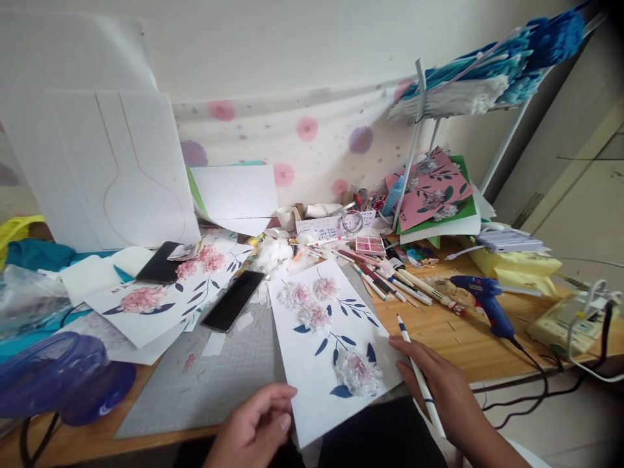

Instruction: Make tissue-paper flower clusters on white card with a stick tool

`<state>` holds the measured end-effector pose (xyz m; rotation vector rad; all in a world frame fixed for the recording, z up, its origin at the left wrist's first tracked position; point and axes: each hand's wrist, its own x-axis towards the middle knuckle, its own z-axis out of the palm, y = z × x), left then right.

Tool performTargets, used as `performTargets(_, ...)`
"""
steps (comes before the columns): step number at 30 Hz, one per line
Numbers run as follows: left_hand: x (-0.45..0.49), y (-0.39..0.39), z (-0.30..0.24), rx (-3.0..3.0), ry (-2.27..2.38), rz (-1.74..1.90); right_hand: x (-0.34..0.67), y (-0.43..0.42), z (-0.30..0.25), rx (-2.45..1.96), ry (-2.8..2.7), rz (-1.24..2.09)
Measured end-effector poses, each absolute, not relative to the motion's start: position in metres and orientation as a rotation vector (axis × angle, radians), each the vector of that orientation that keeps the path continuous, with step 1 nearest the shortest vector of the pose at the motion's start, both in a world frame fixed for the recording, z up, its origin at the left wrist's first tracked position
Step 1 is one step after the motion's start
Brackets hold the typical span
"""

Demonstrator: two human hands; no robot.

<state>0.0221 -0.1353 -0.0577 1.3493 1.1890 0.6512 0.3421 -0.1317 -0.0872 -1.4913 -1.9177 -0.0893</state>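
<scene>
A white card [312, 351] with blue painted leaves and pink-white paper flowers lies on a grey cutting mat [219, 383] at the desk's front. My left hand [256, 426] pinches the card's lower left edge, thumb on top. My right hand [446, 387] rests at the card's right edge and is closed around a thin white brush or pen [420, 380], whose dark tip points up and away over the wooden desk.
Two dark phones [234, 300] [158, 262] lie on similar flower cards [166, 296] to the left. Brushes and pencils [385, 276], a blue glue gun [487, 302] with cable, stacked cards [433, 188], white boards [107, 169] and a purple bag [58, 377] crowd the desk.
</scene>
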Motion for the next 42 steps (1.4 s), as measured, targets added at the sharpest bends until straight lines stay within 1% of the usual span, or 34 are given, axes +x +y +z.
performTargets(5, 0.020, -0.128, -0.047, 1.462, 1.345, 0.665, 0.340, -0.139, -0.094, -1.433, -1.914, -0.084)
performTargets(15, 0.005, -0.122, -0.051, 1.493, 1.462, 0.770, 0.339, -0.139, -0.115, -1.370, -1.874, -0.170)
performTargets(20, -0.013, -0.117, -0.054, 1.535, 1.482, 0.736, 0.337, -0.135, -0.119, -1.384, -1.846, -0.198)
performTargets(30, -0.030, -0.125, -0.058, 1.530, 1.489, 0.802, 0.331, -0.136, -0.110, -1.525, -1.722, -0.020)
performTargets(32, -0.026, -0.126, -0.055, 1.467, 1.527, 0.886, 0.328, -0.136, -0.105, -1.508, -1.756, -0.027)
performTargets(35, -0.016, -0.125, -0.045, 1.150, 1.463, 1.017, 0.319, -0.136, -0.101, -1.409, -1.891, -0.048)
performTargets(38, -0.004, -0.119, -0.034, 0.848, 1.251, 0.955, 0.309, -0.138, -0.104, -1.314, -1.998, -0.086)
performTargets(40, 0.002, -0.115, -0.030, 0.837, 1.202, 0.902, 0.306, -0.140, -0.109, -1.277, -2.002, -0.117)
performTargets(42, 0.004, -0.112, -0.029, 0.980, 1.282, 0.907, 0.305, -0.144, -0.115, -1.257, -1.968, -0.122)
